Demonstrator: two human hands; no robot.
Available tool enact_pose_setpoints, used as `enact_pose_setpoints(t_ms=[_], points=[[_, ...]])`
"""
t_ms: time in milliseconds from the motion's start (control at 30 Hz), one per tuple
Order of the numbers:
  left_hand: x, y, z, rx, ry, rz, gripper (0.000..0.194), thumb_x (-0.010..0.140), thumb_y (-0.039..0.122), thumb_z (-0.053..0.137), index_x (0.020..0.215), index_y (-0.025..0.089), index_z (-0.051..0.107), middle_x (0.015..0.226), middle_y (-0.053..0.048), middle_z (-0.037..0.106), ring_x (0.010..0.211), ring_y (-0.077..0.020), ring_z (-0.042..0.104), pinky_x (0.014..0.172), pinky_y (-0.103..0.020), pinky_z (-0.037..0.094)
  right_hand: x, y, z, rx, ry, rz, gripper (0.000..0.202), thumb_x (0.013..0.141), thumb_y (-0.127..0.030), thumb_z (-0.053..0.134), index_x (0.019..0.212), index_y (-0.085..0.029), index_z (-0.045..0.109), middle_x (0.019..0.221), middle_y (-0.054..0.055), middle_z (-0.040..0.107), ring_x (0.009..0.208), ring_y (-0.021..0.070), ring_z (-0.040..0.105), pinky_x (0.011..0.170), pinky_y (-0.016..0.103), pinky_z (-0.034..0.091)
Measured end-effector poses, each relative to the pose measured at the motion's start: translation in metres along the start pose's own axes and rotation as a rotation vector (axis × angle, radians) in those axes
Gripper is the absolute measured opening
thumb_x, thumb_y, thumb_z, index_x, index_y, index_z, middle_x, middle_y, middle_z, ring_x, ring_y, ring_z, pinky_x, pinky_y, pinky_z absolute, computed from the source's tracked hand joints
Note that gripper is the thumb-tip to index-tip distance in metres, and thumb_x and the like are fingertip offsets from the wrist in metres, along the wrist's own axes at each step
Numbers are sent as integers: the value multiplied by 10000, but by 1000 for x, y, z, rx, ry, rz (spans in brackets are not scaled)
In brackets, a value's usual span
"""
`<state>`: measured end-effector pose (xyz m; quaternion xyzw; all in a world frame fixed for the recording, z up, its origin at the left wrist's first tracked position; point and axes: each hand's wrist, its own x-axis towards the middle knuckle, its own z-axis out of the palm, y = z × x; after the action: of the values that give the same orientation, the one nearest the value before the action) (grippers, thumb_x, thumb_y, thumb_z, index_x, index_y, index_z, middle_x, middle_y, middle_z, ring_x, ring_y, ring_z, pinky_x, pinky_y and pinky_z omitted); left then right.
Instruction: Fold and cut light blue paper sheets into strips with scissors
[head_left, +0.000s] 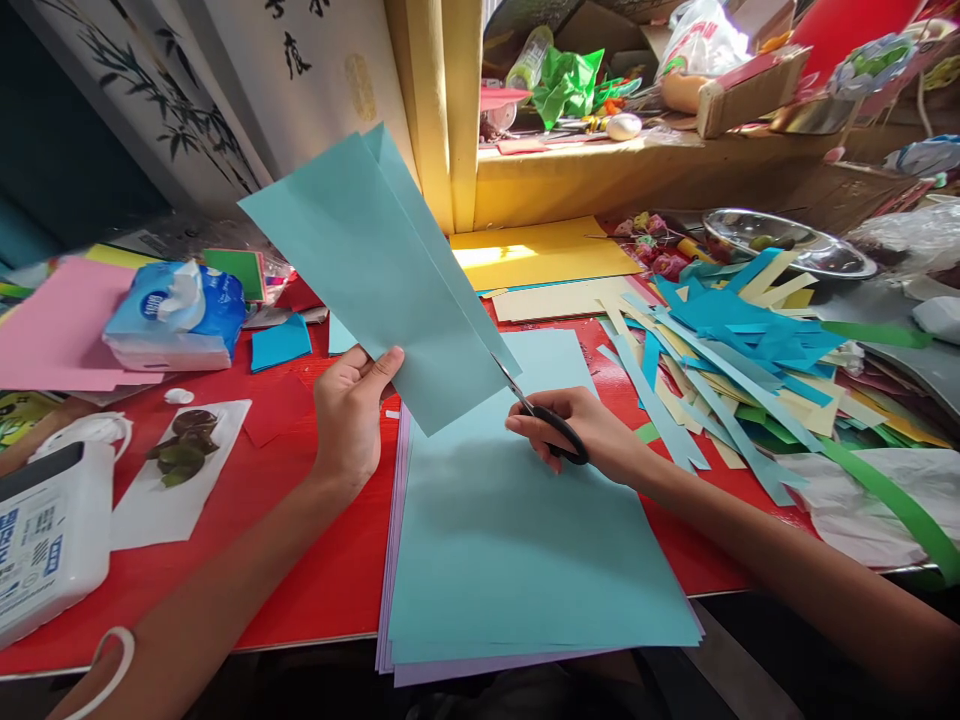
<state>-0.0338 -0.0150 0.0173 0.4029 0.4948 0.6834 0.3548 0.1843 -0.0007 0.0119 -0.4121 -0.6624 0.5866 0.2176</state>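
The cut could stray or the sheet (367,280) buckle, since the left hand (351,415) pinches it along just one edge, aslant in the air over the stack (540,560), while the right hand (574,425) grips the scissors (570,441) at its lower corner. The sheet is smooth, matte turquoise paper, folded lengthwise; the scissors have slim metal blades and rounded black handles.

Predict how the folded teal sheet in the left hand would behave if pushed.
The folded teal sheet seems fairly stiff, extending nearly flat beyond the left hand. It looks thin, so probably light. Its layers, gaping at the top, may spread.
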Motion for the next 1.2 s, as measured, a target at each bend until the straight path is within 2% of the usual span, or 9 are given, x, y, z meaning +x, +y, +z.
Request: enact_pose_setpoints(t_ms=[433, 833, 1067, 1200], points=[[-1, -3, -2, 37, -28, -19, 173, 680, 271, 699, 630, 163, 574, 680, 3, 562, 676, -115, 538, 585, -234, 450, 0, 2, 2, 15, 25, -68, 259, 767, -404, 587, 659, -179, 519, 505, -45, 461, 436, 77, 424, 486, 227, 339], [-3, -1, 0, 45, -75, -40, 242, 685, 258, 694, 556, 164, 513, 552, 34, 425, 563, -81, 450, 510, -208, 398, 0, 2, 4, 31, 45, -82, 276, 760, -412, 596, 648, -179, 499, 491, -56, 449, 423, 69, 419, 474, 218, 337], [-4, -3, 0, 66, -108, -59, 145, 694, 275, 686, 658, 161, 604, 616, 10, 522, 621, -105, 501, 568, -235, 436, 0, -1, 3, 34, 68, -40, 311, 731, -431, 621, 602, -171, 507, 490, -42, 472, 426, 74, 445, 455, 217, 336], [-5, -4, 1, 54, -103, -54, 140, 691, 273, 686, 659, 159, 611, 600, 14, 518, 615, -104, 501, 565, -230, 436, 0, -1, 4, 40, 75, -40, 313, 710, -450, 634, 623, -172, 521, 491, -44, 474, 413, 72, 438, 445, 217, 331]])
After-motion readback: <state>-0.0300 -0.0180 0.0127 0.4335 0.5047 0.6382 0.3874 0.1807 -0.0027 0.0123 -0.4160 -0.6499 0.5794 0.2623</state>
